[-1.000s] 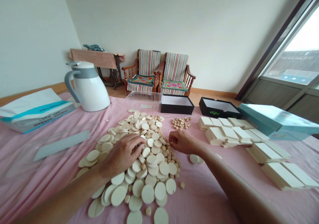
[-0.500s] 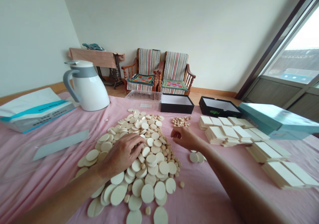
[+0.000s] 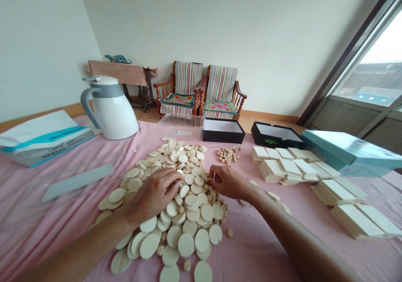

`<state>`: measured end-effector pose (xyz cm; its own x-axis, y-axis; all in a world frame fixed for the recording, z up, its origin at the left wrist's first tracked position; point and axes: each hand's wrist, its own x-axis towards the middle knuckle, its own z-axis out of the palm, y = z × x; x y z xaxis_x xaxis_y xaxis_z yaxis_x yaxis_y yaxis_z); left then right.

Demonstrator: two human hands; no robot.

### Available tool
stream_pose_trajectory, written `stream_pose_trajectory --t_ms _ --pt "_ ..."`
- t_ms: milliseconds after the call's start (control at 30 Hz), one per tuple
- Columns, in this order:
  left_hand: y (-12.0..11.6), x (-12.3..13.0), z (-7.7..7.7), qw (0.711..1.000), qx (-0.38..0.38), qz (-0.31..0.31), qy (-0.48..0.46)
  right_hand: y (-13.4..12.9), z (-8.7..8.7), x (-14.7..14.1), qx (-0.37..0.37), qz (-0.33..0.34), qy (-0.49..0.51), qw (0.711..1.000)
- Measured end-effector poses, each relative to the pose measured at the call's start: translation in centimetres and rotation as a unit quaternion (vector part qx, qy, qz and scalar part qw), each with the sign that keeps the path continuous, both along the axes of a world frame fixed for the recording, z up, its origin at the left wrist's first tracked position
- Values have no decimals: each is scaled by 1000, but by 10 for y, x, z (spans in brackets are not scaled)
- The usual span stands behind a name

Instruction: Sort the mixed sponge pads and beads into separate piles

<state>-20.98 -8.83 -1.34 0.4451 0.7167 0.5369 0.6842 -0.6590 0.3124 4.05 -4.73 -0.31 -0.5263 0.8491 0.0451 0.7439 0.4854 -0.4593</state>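
A heap of round wooden discs with small wooden blocks mixed in lies on the pink cloth. My left hand rests on the heap's left side, fingers curled down among the discs; what they hold, if anything, is hidden. At the heap's right edge my right hand is in a pinch, its fingertips touching the pieces there. Whatever it pinches is too small to make out. Beyond that hand sits a separate little pile of small blocks. A few loose discs lie beside my right forearm, partly covered by it.
Stacks of rectangular wooden pieces stand on the right, near a light-blue box. Two black trays and a clear plastic container line the far edge. A white jug and a carton are at left.
My right hand has moved left and slightly nearer, from the cloth to the heap's edge. Loose discs now show right of my forearm. My left hand stays put.
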Motion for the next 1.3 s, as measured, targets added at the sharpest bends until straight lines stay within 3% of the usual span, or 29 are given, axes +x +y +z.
stream_pose_trajectory --t_ms 233,467,633,767,900,1067,1133,1300 --pt "-1 -1 0 1000 2 -1 -1 8 -4 4 41 -35 3 999" --pt "0 0 0 1000 -3 -2 -2 48 -22 47 105 -234 45 965" --pt "1 0 -1 1000 -1 0 0 57 -19 61 128 -333 151 922" --pt "1 -1 0 1000 0 -4 -2 49 -10 53 117 -269 162 942" --pt "2 0 0 1000 1 -6 -3 37 -12 33 79 -124 134 980" --pt "2 0 -2 1000 6 -4 -6 18 -16 8 53 71 150 985" --pt "1 -1 -2 1000 5 -2 -4 13 -18 2 58 96 147 983" --pt "0 0 -1 1000 -2 -2 -3 17 -28 -1 81 51 148 984"
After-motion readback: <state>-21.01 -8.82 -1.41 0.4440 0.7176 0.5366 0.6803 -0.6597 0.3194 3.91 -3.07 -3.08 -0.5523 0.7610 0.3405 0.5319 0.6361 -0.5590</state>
